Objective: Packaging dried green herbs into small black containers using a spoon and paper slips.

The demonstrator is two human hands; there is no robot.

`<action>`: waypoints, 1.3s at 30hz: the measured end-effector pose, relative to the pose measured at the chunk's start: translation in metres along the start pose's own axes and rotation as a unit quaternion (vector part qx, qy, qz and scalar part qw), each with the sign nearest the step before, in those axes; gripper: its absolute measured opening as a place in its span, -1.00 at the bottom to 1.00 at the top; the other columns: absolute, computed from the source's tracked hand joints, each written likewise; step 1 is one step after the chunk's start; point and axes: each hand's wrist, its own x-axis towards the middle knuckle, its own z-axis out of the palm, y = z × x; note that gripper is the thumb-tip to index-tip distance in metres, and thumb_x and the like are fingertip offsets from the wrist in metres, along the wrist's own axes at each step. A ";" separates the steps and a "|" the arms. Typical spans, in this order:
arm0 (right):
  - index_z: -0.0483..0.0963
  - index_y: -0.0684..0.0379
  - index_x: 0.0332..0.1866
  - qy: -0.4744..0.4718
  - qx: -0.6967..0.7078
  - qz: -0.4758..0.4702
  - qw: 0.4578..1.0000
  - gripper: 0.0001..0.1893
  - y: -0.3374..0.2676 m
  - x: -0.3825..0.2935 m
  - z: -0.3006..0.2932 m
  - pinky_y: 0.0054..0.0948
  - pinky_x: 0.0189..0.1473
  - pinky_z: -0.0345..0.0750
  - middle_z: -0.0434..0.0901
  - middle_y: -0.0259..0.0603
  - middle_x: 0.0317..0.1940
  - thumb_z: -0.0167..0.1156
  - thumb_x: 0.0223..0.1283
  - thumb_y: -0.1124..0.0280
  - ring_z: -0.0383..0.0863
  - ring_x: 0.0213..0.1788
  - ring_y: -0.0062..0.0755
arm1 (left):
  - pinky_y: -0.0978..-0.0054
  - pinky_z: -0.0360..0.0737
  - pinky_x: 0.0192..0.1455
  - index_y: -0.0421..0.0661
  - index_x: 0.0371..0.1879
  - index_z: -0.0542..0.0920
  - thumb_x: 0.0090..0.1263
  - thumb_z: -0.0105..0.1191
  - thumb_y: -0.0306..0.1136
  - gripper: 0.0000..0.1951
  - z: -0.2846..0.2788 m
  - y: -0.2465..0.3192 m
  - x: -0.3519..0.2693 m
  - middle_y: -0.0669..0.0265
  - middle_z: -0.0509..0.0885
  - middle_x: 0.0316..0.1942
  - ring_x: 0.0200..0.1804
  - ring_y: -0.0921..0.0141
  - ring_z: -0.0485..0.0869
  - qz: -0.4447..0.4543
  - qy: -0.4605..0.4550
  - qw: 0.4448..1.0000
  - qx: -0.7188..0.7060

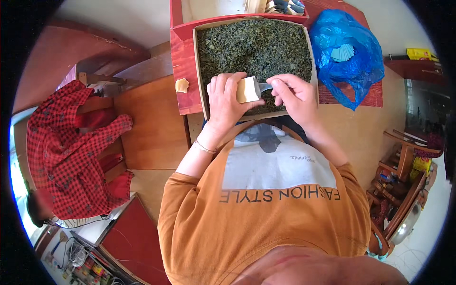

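My left hand (223, 96) grips a small cream paper packet (248, 89), its mouth turned to the right. Thumb and fingers of my right hand (293, 93) pinch a metal spoon (264, 87), whose far end reaches the mouth of the packet. How much the packet holds is hidden. Both hands are over a shallow cardboard box (196, 53) of dark green dried leaves (253, 46), which look like tea. The box rests at the near edge of a red wooden table (181, 64), close against my body.
Behind the leaves stands a red tray (235, 20) with several small packets (285, 7). A blue plastic bag (347, 82) with light blue paper pieces (342, 53) lies right. A pale yellowish lump (182, 85) sits left. Further left is a person in a red checked garment (74, 153).
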 end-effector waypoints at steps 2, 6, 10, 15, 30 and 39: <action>0.69 0.27 0.01 -0.002 0.039 0.059 0.997 -0.75 0.003 0.005 -0.004 -0.65 -0.47 0.45 0.67 -0.35 -0.40 0.22 0.56 0.29 0.59 -0.51 -0.67 | 0.15 0.49 0.17 -0.07 0.14 0.62 -0.05 0.57 0.15 -0.20 -0.002 0.004 0.001 0.23 0.65 -0.03 0.07 0.13 0.58 0.004 0.001 1.000 -0.028; 0.69 0.23 -0.03 -0.006 0.118 0.120 0.986 -0.74 0.011 0.010 -0.009 -0.68 -0.52 0.35 0.63 -0.42 -0.45 0.22 0.55 0.24 0.54 -0.55 -0.71 | 0.15 0.50 0.17 -0.08 0.14 0.62 0.01 0.51 0.20 -0.21 0.000 -0.003 -0.002 0.22 0.66 -0.04 0.06 0.13 0.58 0.036 -0.007 0.999 -0.032; 0.69 0.27 -0.03 0.032 0.153 0.075 0.985 -0.74 0.011 0.016 -0.018 -0.69 -0.55 0.30 0.63 -0.42 -0.45 0.20 0.56 0.28 0.53 -0.56 -0.72 | 0.15 0.51 0.17 -0.13 0.11 0.61 0.08 0.58 -0.02 -0.32 -0.001 -0.008 0.000 0.20 0.64 -0.01 0.06 0.11 0.57 -0.008 0.023 0.995 -0.092; 0.71 0.25 0.01 0.081 -0.008 -0.013 0.997 -0.79 0.023 0.023 -0.022 -0.67 -0.39 0.48 0.69 -0.39 -0.35 0.23 0.55 0.35 0.61 -0.43 -0.69 | 0.18 0.51 0.16 -0.15 0.13 0.60 0.14 0.55 0.04 -0.31 0.002 -0.024 -0.005 0.17 0.62 -0.02 0.06 0.12 0.57 -0.067 0.081 0.986 -0.132; 0.71 0.25 -0.10 -0.065 -0.063 0.162 0.983 -0.79 0.052 0.024 0.000 -0.52 -0.45 0.56 0.70 -0.27 -0.44 0.23 0.49 0.33 0.69 -0.49 -0.59 | 0.15 0.47 0.24 -0.09 0.18 0.62 0.07 0.49 0.18 -0.23 0.001 -0.013 0.001 0.23 0.69 0.07 0.13 0.14 0.58 -0.026 0.003 0.994 -0.103; 0.71 0.18 0.01 0.041 0.017 0.096 0.994 -0.74 0.023 0.027 -0.037 -0.69 -0.52 0.41 0.64 -0.45 -0.43 0.21 0.56 0.22 0.59 -0.50 -0.74 | 0.16 0.47 0.24 -0.09 0.21 0.62 0.05 0.55 0.01 -0.26 0.004 -0.012 0.003 0.22 0.69 0.07 0.13 0.14 0.57 -0.041 -0.015 0.991 -0.125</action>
